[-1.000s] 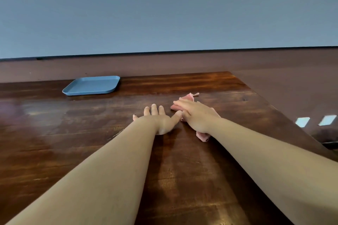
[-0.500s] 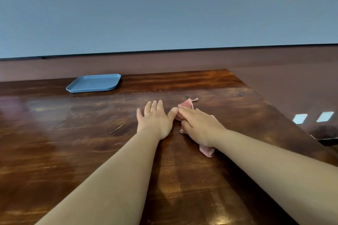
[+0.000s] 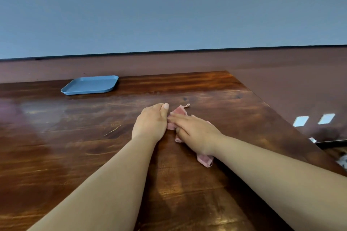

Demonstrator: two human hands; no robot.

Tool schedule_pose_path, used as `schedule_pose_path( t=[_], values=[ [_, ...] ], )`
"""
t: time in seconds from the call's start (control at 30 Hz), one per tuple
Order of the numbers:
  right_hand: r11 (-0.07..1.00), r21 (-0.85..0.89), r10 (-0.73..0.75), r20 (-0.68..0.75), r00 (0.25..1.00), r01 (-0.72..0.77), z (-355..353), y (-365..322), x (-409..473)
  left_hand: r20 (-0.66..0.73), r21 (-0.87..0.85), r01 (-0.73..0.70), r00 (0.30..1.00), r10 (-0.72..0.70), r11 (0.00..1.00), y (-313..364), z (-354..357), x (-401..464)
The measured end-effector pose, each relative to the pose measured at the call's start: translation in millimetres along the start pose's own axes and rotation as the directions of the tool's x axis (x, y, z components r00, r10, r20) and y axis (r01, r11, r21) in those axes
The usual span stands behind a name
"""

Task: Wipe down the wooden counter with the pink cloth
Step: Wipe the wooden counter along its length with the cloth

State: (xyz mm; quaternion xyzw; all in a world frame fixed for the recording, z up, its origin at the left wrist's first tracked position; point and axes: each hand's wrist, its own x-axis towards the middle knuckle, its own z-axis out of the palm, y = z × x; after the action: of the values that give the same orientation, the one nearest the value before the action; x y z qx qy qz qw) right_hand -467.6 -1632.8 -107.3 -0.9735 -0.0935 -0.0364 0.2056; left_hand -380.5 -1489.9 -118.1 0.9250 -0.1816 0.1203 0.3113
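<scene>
Pink cloth (image 3: 180,112) lies crumpled flat on the wooden counter (image 3: 56,146), well right of the blue tray and nearer the camera; thin fabric, frayed corners poking out at the far end and at the near end by the wrist. Right hand (image 3: 195,133) lies on top of it, fingers straight and pointing left, pressing it down rather than pinching. Left hand (image 3: 151,124) sits just left of the cloth, knuckles up, fingers curled under, thumb tip raised and close against the cloth's left edge; cannot tell whether it actually holds any fabric. Counter: dark glossy wood planks, visible grain, light reflections, one pale scratch left of the left hand. Its right edge runs diagonally not far right of the cloth; far edge is beyond the tray. Broad open surface between cloth and tray and further left. Blue tray (image 3: 90,85): shallow, rounded rectangular, matte plastic look, near the far edge.
</scene>
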Motion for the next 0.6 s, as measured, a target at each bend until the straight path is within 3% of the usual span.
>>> schedule_pose_path(
  t=[0.1,0.17,0.33,0.4,0.5,0.6],
  values=[
    [0.983,-0.021,0.184,-0.037,0.982,-0.185,-7,1,20,0.003,0.028,-0.029,1.0,0.029,0.999,-1,1,2],
    [0.98,-0.042,0.19,-0.05,0.98,-0.192,-5,-2,20,-0.003,0.044,-0.041,0.999,0.041,0.998,-2,1,2],
    [0.994,-0.009,-0.107,0.029,0.994,0.107,5,2,-20,0.024,0.055,-0.037,0.999,0.036,0.998,-3,3,6],
    [0.999,-0.007,-0.031,0.048,0.998,0.032,-3,12,-12,0.026,0.079,-0.029,0.999,0.027,0.996,-2,4,7],
    [0.978,-0.039,0.205,-0.026,0.978,-0.206,-10,15,8,0.006,0.1,0.009,1.0,-0.009,0.995,-1,4,6],
    [0.982,-0.077,0.169,-0.037,0.985,-0.172,-5,6,0,0.019,0.111,0.006,1.0,-0.008,0.994,0,2,6]
  ],
)
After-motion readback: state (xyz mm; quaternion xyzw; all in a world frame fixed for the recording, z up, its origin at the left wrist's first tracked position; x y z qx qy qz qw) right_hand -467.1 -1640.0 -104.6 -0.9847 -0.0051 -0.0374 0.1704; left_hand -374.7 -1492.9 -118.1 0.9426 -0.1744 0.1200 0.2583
